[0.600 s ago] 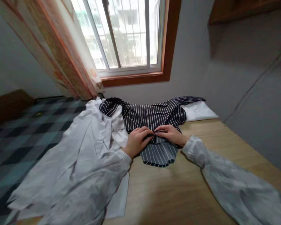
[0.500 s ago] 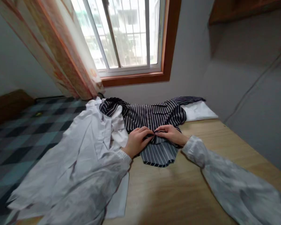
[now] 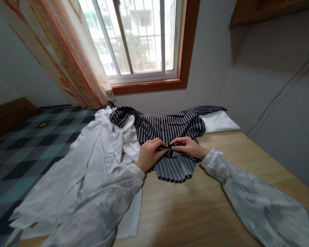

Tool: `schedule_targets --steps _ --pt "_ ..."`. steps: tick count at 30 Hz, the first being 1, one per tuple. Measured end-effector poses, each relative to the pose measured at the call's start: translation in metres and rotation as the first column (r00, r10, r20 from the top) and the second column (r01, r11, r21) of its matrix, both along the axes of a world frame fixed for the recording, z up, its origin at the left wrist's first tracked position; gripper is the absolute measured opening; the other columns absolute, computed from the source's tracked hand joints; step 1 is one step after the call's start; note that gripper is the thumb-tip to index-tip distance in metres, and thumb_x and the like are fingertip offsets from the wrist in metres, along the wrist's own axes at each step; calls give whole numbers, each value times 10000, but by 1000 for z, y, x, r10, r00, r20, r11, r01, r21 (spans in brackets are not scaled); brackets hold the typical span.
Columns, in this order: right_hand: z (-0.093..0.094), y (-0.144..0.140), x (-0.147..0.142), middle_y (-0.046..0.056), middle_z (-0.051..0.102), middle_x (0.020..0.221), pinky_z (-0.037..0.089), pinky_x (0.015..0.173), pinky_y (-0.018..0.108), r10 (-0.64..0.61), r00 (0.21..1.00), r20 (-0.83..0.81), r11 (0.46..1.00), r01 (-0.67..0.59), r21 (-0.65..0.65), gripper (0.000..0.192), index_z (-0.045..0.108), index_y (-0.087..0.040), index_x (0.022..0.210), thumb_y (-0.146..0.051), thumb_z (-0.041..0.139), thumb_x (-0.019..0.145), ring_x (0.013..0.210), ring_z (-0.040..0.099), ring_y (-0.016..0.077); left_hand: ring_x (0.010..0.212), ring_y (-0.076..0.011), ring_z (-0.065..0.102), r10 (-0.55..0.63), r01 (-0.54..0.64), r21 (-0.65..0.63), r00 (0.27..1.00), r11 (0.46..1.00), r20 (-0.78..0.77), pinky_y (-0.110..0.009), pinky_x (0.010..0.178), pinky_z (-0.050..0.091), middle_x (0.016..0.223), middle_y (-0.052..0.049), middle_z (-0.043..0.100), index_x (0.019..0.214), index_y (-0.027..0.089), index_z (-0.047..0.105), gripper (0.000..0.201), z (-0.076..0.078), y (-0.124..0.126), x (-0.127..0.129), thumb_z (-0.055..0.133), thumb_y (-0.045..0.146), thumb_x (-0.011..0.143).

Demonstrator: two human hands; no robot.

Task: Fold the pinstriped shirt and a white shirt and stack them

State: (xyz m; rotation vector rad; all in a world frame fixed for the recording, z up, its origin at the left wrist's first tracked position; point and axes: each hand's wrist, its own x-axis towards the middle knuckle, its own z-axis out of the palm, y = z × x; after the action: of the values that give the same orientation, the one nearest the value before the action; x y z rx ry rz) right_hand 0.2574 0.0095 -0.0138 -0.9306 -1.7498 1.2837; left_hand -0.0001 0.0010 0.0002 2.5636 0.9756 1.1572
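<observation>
— Where's the open room here?

— The near wooden table (image 3: pixel 195 212) in front of the striped shirt (image 3: pixel 170 128) lies bare, right to the edge.

— And what blocks?

— A white shirt (image 3: pixel 92 164) heaps over the left side; folded white cloth (image 3: pixel 218 122) fills the far right corner by the wall (image 3: pixel 273 103).

Navy white-striped shirt (image 3: pixel 167 128); white shirt (image 3: pixel 92 154)
</observation>
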Motion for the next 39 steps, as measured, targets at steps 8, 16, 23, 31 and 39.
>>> schedule_targets --steps 8,16,23,31,39 --pt "-4 -7 -4 51 825 1029 624 902 374 -63 997 36 962 51 268 269 819 -214 1090 -455 795 973 953 767 223 889 -205 750 18 -18 11 1000 1000 -14 -341 800 567 980 -35 792 1003 228 755 151 0 0 1 782 372 1038" --pt "-10 -11 -8 29 841 1060 623 948 366 -139 989 58 891 99 443 166 803 -250 1140 -324 707 1026 996 798 217 941 -215 767 -8 9 -20 1000 1000 14 -343 832 602 1031 -46 793 1071 241 763 102 0 0 2 765 339 1046" --pt "-6 -16 -9 27 848 1100 633 938 350 -194 976 102 837 110 537 170 794 -271 1175 -306 675 1059 1013 814 221 976 -223 784 -59 59 -24 998 998 0 -364 872 617 1095 -64 814 1143 241 784 112 0 0 3 709 287 1073" --pt "-5 -21 -12 52 845 1138 634 955 376 -256 957 136 814 137 564 169 782 -268 1185 -319 679 1062 1030 815 245 955 -229 779 -11 11 -13 1000 1000 -17 -372 859 611 1061 -62 808 1083 230 741 71 0 -2 4 680 254 1056" --pt "-7 -20 -12 37 856 1104 633 946 377 -282 947 157 824 155 545 153 800 -277 1143 -334 728 1021 1009 822 249 938 -228 770 7 -8 -18 1000 1000 -8 -370 855 612 1025 -54 794 1040 233 721 46 0 -1 4 710 220 997"
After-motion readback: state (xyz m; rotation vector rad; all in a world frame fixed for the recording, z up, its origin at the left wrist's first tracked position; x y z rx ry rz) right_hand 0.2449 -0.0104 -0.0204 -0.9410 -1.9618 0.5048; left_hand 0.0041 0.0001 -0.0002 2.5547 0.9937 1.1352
